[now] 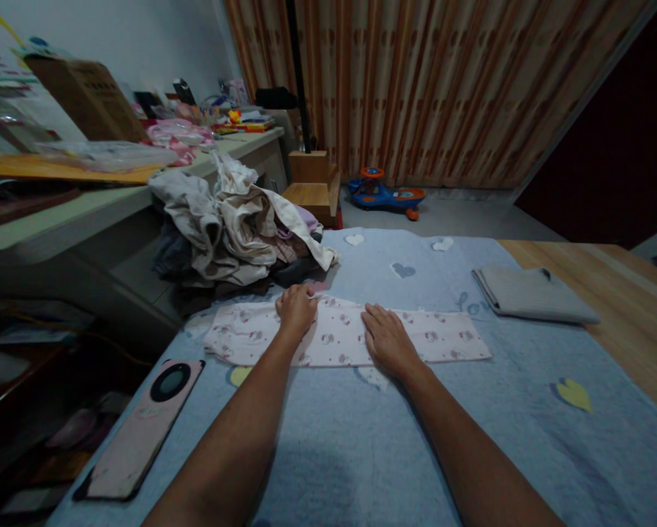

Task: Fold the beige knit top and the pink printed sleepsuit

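Note:
Pale pink trousers [328,338] with a small red-and-grey cartoon print lie across the blue blanket, folded lengthwise into a long flat strip. At their upper edge, left of the middle, my left hand [296,311] is closed, its curled fingers pinching the fabric. My right hand [388,338] rests flat on the strip right of the middle, fingers stretched out and holding nothing. Just beyond my left hand sits a heap of crumpled clothes [246,227] in beige, white and dark colours.
A folded grey garment [534,293] lies at the right, partly over the wooden surface [636,300]. A phone in a pink case [142,432] is at the blanket's [355,454] left edge. Left stands a cluttered desk [109,205]. A blue ride-on toy [386,194] is on the floor beyond.

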`<action>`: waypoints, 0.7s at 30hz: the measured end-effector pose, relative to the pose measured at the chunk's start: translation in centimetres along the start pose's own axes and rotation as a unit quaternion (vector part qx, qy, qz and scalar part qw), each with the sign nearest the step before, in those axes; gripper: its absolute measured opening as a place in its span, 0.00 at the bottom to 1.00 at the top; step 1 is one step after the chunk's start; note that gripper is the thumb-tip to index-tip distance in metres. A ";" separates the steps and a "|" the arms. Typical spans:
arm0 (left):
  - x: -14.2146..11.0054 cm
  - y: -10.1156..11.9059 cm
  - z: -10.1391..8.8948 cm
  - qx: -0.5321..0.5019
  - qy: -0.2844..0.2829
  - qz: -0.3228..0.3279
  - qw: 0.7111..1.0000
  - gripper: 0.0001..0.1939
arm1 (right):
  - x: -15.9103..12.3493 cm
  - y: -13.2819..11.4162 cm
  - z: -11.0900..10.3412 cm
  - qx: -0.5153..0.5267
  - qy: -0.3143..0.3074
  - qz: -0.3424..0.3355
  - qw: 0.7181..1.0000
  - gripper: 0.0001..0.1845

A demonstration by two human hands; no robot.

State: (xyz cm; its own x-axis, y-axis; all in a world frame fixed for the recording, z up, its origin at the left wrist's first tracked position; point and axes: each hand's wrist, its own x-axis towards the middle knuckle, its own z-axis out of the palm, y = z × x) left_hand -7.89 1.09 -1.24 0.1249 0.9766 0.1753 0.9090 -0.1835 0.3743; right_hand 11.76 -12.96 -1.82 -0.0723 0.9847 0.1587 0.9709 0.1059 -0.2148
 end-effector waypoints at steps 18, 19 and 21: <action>0.3 -0.6 -0.6 -0.059 0.000 0.029 0.998 0.07 | -0.1 0.0 -0.2 0.001 0.000 0.000 1.000 0.26; 0.3 -0.6 -0.6 -0.057 0.004 0.027 0.998 0.06 | -0.1 -0.1 -0.2 -0.001 0.000 0.000 1.000 0.26; 0.2 -0.6 -0.5 -0.054 0.006 0.024 0.998 0.06 | -0.1 -0.2 -0.3 -0.004 0.001 0.000 1.000 0.26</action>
State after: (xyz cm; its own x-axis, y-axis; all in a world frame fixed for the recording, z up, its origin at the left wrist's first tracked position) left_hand -8.57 1.35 -0.94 0.1616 0.9649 0.2068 0.8536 -0.2418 0.4613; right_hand 11.67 -13.11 -1.56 -0.0715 0.9843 0.1614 0.9727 0.1047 -0.2073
